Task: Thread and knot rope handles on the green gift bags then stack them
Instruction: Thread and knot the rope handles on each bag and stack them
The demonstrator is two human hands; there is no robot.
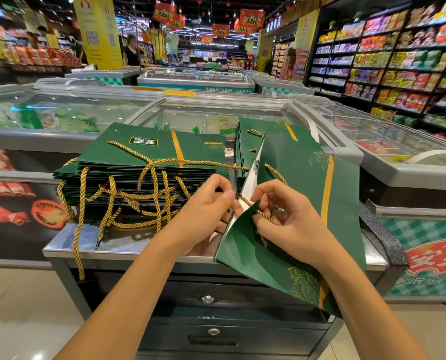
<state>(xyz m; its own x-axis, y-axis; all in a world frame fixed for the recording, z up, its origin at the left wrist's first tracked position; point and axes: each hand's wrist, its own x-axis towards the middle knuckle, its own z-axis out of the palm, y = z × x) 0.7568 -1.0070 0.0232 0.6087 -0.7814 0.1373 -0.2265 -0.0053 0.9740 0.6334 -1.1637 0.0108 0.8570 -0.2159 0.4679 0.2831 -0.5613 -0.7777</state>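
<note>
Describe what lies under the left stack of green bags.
The stack of green bags sits on a steel counter top; gold rope handles spill from it over the counter's edge. The surface beneath the stack is covered.

— What can you see of the person?

— Just two arms, slim and bare. The left forearm (138,287) and the right forearm (359,294) are uncovered all the way to the bottom edge of the view.

— Anything worn on the right hand (289,216)?

— A small shiny ring (279,209) glints on one finger. It's too small to make out more.

— And the left hand (203,211)?

— Slender fingers, and the thumbnail is short and plain.
</note>
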